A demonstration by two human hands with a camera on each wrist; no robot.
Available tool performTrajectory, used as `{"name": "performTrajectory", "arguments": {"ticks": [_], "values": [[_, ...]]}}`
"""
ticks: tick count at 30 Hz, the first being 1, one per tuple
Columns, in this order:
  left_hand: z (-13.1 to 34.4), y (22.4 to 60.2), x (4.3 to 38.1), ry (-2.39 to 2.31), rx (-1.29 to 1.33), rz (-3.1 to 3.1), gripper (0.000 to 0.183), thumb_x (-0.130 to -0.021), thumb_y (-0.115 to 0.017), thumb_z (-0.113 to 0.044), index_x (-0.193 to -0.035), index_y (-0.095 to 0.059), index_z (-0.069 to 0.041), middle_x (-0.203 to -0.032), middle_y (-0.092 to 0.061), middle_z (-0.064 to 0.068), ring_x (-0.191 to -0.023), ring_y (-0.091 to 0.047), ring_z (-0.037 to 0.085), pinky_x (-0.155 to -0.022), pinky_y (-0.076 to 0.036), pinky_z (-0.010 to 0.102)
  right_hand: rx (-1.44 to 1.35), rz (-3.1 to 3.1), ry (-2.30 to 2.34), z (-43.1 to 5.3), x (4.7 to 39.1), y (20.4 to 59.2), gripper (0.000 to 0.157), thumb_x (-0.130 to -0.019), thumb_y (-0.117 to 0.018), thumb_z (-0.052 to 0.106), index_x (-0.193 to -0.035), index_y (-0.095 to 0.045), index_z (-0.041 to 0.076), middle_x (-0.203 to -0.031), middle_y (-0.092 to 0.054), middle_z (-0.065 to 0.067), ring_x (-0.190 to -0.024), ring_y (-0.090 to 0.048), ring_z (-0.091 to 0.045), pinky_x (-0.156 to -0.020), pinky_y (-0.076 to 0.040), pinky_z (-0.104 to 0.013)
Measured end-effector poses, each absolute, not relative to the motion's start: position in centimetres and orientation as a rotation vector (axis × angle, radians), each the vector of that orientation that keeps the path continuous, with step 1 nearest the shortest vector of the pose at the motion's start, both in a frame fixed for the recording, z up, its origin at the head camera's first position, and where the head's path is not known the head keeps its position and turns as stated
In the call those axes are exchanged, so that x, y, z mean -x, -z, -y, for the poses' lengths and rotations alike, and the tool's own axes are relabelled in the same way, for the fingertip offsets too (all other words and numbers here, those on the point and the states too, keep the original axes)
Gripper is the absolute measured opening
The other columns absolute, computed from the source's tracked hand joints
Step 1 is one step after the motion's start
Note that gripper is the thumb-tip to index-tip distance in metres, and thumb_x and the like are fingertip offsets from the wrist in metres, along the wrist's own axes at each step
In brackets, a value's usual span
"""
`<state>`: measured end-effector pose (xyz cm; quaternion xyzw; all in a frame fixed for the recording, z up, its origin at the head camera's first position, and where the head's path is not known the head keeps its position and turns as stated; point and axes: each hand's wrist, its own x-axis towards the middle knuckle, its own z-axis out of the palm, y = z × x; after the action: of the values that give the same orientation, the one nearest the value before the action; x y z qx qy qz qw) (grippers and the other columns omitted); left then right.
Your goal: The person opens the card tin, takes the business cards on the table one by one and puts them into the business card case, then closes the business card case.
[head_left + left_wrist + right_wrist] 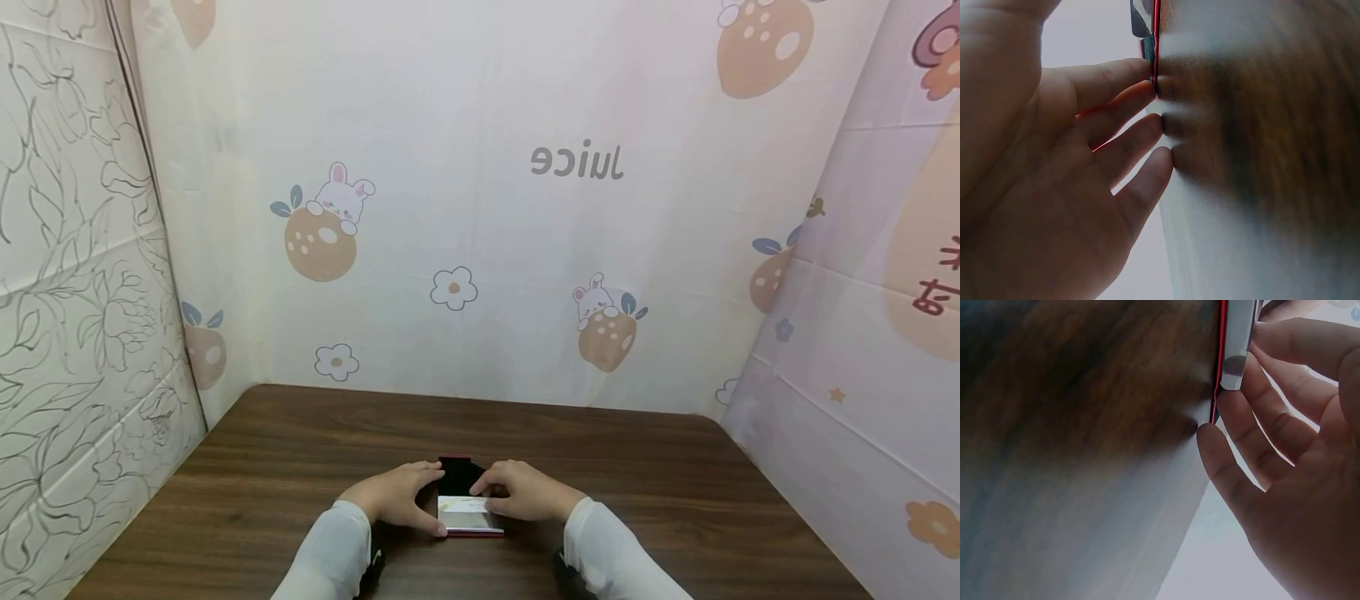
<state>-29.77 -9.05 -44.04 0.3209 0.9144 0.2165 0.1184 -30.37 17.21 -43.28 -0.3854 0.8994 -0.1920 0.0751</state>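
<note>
On the table lies a thin black folder-like case [455,479] with red edges, its black far part spread flat. A flat white and silver piece [462,504] with faint print rests on its near part; its exact kind is unclear. My left hand [401,498] steadies the case's left side, thumb on the near corner, forefinger by the black part. In the left wrist view its fingers [1141,125] stretch fairly straight to the tabletop. My right hand [534,492] pinches the white piece's right far corner with thumb and forefinger. Its other fingertips [1210,437] touch the case's edge and table.
The dark wood-grain table [300,433] has rounded far corners. A pale printed curtain [480,350] hangs behind it, with more patterned cloth [75,333] on the left and right. Black bands [372,571] show at both wrists beneath the white sleeves.
</note>
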Motion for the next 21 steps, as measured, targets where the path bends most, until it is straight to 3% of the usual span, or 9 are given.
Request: {"name": "performTrajectory", "arguments": {"ticks": [7, 14, 21], "values": [[9.0, 44.1, 29.7, -0.632, -0.937, -2.673, 0.091, -0.071, -0.069, -0.061, -0.141, -0.040, -0.010, -0.148, -0.035, 0.008, -0.133, -0.028, 0.028, -0.105, -0.031, 0.055, 1.089, -2.731, 0.601, -17.8, 30.0, 43.1, 0.031, -0.090, -0.060, 0.034, -0.116, -0.063, 0.018, -0.108, -0.059, 0.005, -0.096, -0.053, -0.005, -0.085, -0.051, -0.032], [9.0, 44.1, 29.8, -0.633, -0.936, -2.670, 0.091, -0.071, -0.069, -0.061, -0.141, -0.040, -0.010, -0.148, -0.035, 0.008, -0.134, -0.027, 0.027, -0.106, -0.031, 0.054, 1.008, -2.765, 0.587, -18.8, 29.4, 42.9, 0.049, -0.083, -0.062, 0.052, -0.117, -0.063, 0.017, -0.108, -0.058, 0.005, -0.098, -0.053, -0.007, -0.086, -0.051, -0.039], [9.0, 44.0, 29.8, -0.644, -0.940, -2.666, 0.091, -0.072, -0.069, -0.059, -0.141, -0.040, -0.010, -0.148, -0.035, 0.009, -0.134, -0.027, 0.028, -0.106, -0.031, 0.054, 1.017, -2.774, 0.581, -19.8, 28.8, 43.1, 0.061, -0.075, -0.066, 0.060, -0.115, -0.063, 0.015, -0.109, -0.058, 0.006, -0.099, -0.052, -0.006, -0.088, -0.050, -0.038]]}}
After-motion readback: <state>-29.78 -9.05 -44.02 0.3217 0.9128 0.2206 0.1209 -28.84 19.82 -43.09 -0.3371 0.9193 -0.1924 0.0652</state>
